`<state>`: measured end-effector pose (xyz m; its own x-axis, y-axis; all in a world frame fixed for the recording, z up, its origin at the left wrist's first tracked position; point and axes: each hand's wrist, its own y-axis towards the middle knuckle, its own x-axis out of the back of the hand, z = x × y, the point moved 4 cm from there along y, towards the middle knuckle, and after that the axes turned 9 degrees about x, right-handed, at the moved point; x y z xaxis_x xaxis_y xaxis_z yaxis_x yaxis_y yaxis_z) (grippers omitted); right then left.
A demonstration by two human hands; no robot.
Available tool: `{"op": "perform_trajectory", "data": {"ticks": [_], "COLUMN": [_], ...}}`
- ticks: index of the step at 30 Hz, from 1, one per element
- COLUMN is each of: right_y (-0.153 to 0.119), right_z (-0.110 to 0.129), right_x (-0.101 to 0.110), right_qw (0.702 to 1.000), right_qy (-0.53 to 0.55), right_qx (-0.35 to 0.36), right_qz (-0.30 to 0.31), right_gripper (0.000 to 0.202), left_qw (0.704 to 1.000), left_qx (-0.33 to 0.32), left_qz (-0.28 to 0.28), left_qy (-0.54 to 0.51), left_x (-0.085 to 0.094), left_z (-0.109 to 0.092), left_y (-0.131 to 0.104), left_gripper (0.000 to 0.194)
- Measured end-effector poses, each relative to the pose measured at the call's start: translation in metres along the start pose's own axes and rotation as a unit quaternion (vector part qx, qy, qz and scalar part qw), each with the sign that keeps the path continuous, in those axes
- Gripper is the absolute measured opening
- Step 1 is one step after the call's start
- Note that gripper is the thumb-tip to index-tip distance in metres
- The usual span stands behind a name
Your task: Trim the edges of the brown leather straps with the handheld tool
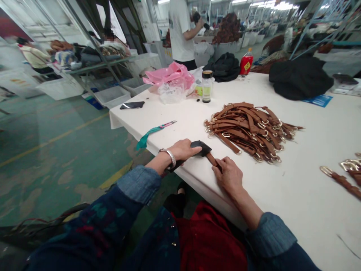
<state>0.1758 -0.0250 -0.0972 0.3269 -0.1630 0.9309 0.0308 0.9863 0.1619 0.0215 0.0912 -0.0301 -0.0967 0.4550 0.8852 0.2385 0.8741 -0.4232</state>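
Observation:
My left hand [182, 151], with a silver bracelet at its wrist, is wrapped round a black handheld tool [203, 148] whose exact kind I cannot make out. The tool's wide head meets one end of a brown strap [212, 159] over the table's near edge. Closed on that strap is my right hand [229, 174], which hides its other end. Beyond my hands lies a heap of brown straps [248, 130] with gold-coloured buckles and rings. More buckled straps [342, 182] lie at the right edge of the view.
On the white table [296, 199] are a pointed tool with green cloth [155, 132], a phone [132, 105], a lidded jar [207, 87], pink plastic bags [175, 77], a red bottle [246, 63] and black cloth [300, 77]. A person [182, 34] stands behind it.

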Motion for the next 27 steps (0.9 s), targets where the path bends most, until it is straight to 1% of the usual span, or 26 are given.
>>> {"op": "perform_trajectory", "data": {"ticks": [3,5,11,14,18,19,20,21,22,23,25,27], "right_y": [-0.001,-0.001,0.001,0.002,0.001,0.002,0.002,0.002,0.001,0.000,-0.004,-0.011], "right_z": [0.000,0.000,0.000,0.002,0.007,0.007,0.007,0.005,0.003,0.000,-0.011,-0.028], "right_x": [0.001,0.001,-0.001,0.001,0.005,0.007,0.008,0.011,0.014,0.018,0.030,0.048], "right_qw": [1.000,1.000,1.000,1.000,0.999,1.000,1.000,1.000,1.000,0.999,0.994,0.983], "right_qy": [0.001,0.004,0.008,0.011,0.027,0.024,0.021,0.016,0.015,0.032,0.093,0.161], "right_qx": [0.000,0.004,0.010,0.004,0.008,0.003,-0.003,-0.011,-0.018,-0.026,-0.041,-0.055], "right_qz": [0.000,-0.002,-0.005,-0.005,0.017,0.019,0.019,0.017,0.014,0.005,-0.028,-0.072], "right_gripper": [0.023,0.023,0.023,0.022,0.021,0.021,0.021,0.021,0.021,0.021,0.020,0.019], "left_qw": [1.000,1.000,0.999,0.999,0.999,1.000,0.999,0.999,0.999,0.999,1.000,0.999], "left_qx": [0.008,0.004,-0.017,-0.015,-0.014,-0.009,0.017,0.025,0.022,0.018,-0.004,-0.032], "left_qz": [0.005,-0.005,-0.035,-0.033,-0.028,-0.028,-0.028,-0.024,-0.042,-0.029,-0.022,-0.003], "left_qy": [-0.002,0.004,0.020,0.011,0.001,0.000,-0.003,0.003,0.008,0.012,0.011,0.004], "left_x": [0.006,0.008,0.000,-0.002,-0.002,-0.003,-0.004,-0.005,-0.005,-0.008,-0.014,-0.023], "left_z": [-0.007,-0.006,0.002,-0.002,-0.003,0.000,0.006,0.012,0.018,0.025,0.039,0.054], "left_y": [0.007,0.004,-0.012,-0.010,-0.002,0.000,0.003,0.005,0.006,0.007,0.007,0.005], "left_gripper": [0.061,0.060,0.063,0.062,0.064,0.065,0.063,0.061,0.058,0.057,0.058,0.059]}}
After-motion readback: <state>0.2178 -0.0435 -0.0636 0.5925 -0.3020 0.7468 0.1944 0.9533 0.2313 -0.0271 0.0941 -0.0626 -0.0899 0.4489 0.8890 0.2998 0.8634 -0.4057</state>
